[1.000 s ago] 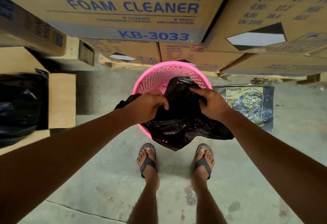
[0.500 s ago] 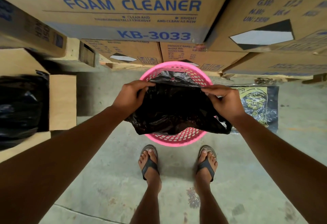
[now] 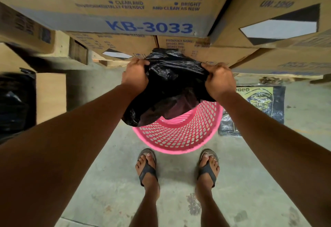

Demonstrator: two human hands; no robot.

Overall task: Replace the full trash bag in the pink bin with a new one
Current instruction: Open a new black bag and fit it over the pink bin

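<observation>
A pink mesh bin stands on the concrete floor just beyond my feet. An empty black trash bag is stretched wide between both hands over the far part of the bin, its lower end hanging into the opening. My left hand grips the bag's left edge and my right hand grips its right edge. The bag hides the bin's far rim. A filled black bag sits at the far left.
Stacked cardboard boxes on wooden pallets loom close behind the bin. A packet of bags with a yellow label lies on the floor right of the bin. An open cardboard box stands at the left. My sandalled feet are close to the bin.
Both hands moved apart and away from me, spreading the bag from a bunched bundle into an open mouth toward the bin's far rim. The camera tilted closer.
</observation>
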